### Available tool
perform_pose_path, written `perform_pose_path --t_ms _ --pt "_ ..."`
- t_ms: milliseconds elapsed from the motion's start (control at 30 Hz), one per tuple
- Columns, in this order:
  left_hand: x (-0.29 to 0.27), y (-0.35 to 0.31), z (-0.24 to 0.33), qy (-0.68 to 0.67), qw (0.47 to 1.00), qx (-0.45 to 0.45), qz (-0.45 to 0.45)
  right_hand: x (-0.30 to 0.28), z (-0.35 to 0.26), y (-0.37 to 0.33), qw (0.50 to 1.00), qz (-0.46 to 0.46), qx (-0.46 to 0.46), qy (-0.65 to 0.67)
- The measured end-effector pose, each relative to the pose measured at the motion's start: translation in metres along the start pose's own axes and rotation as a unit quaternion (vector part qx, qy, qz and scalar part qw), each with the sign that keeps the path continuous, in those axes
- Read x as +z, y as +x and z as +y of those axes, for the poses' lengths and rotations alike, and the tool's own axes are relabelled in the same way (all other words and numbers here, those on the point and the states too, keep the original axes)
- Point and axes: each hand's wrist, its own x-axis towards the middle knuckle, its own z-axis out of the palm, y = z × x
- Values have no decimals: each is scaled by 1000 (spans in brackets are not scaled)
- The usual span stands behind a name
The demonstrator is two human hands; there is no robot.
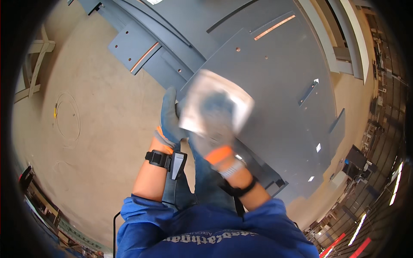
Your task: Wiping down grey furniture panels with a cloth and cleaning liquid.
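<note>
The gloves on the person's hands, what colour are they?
Grey-blue with orange cuffs, on both the left hand and right hand; the head view shows it.

Large panels: sheet metal, matt grey coating, smooth. Small plate held in both hands: bare metal, dull sheen, motion-blurred. Gloves: grey knitted cloth, orange cuffs. Floor: matt tan concrete. Sleeves: blue cloth

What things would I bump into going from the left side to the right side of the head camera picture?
Wooden frame → loop of thin wire on the floor → left hand → right hand holding a pale sheet → big grey metal panel.
</note>
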Motion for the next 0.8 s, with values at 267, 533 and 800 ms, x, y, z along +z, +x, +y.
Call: perform_pose_path --t_ms 267,533,800 --pt "-17 2 2 -472 852 -198 -113 32 21 -32 975 198 -72 -73" --pt "-16 5 -3 -254 966 -54 5 12 -16 21 946 295 -121 67" --pt "0 12 27 -338 910 -238 32 36 60 -98 933 353 68 -26"
